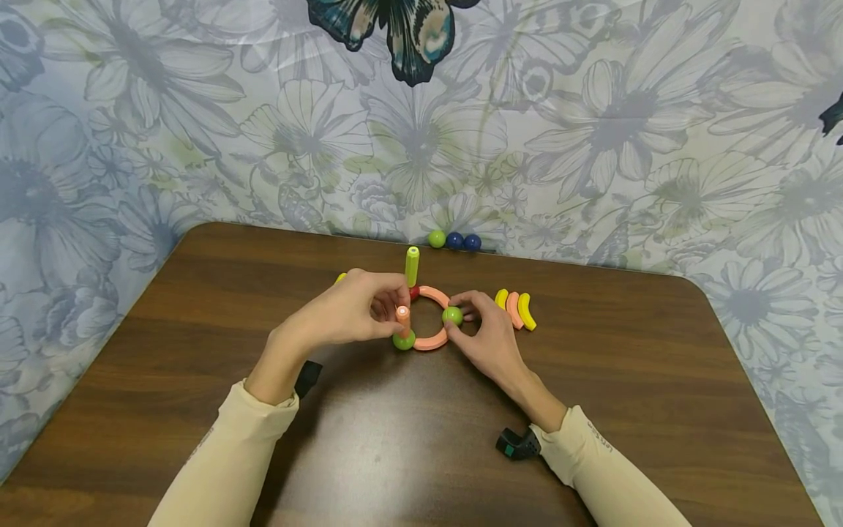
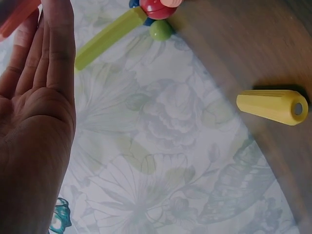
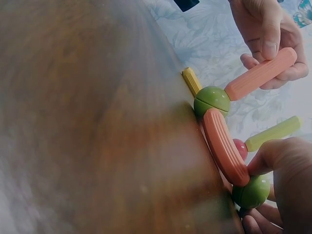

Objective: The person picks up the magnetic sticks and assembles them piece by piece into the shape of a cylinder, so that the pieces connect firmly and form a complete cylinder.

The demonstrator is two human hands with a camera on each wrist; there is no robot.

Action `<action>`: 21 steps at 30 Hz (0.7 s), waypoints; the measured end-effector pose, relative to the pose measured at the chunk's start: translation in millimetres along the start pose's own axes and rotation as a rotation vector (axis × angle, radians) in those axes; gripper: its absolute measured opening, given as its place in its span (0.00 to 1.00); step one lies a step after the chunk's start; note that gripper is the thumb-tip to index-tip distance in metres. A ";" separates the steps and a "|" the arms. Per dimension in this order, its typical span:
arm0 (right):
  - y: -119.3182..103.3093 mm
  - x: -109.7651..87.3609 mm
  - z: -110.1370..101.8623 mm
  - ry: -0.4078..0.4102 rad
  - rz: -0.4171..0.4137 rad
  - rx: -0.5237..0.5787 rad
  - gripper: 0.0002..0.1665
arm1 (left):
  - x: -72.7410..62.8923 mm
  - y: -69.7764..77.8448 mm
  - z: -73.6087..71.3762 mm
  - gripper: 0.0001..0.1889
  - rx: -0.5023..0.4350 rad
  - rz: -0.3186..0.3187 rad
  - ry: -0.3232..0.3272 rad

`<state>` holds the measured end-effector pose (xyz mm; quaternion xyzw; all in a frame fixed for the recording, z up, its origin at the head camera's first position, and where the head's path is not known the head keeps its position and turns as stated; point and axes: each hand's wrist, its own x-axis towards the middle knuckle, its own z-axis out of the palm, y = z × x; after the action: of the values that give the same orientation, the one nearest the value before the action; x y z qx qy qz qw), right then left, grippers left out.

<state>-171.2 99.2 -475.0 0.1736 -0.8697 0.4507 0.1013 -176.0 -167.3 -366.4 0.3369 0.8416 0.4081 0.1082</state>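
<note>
A ring of curved salmon-coloured bars (image 1: 431, 342) and balls lies on the table. My left hand (image 1: 356, 306) pinches an upright salmon stick (image 3: 261, 74) between thumb and fingers, and the stick's lower end meets a green ball (image 3: 212, 101) of the ring. On the ring's right side, my right hand (image 1: 489, 338) holds another green ball (image 1: 452, 315) between thumb and fingers. A light green stick (image 1: 412, 266) stands up from the red ball (image 1: 414, 293) at the back. The ring's left side is hidden behind my left hand.
To the right lie two yellow curved bars (image 1: 526, 312) and a salmon one (image 1: 514, 311). Along the back edge sit a loose green ball (image 1: 437, 238) and two blue balls (image 1: 454, 241). A yellow stick (image 2: 270, 106) lies beyond my left hand. Flower-printed cloth (image 1: 421, 146) hangs behind the table.
</note>
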 end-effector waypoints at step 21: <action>-2.2 1.1 -0.9 -0.004 -0.008 -0.005 0.17 | -1.8 -2.4 -9.9 0.08 -0.027 -0.011 0.035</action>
<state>-171.3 98.6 -472.4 0.1775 -0.8705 0.4477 0.1016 -180.4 -175.6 -362.0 0.3235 0.8396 0.4246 0.1002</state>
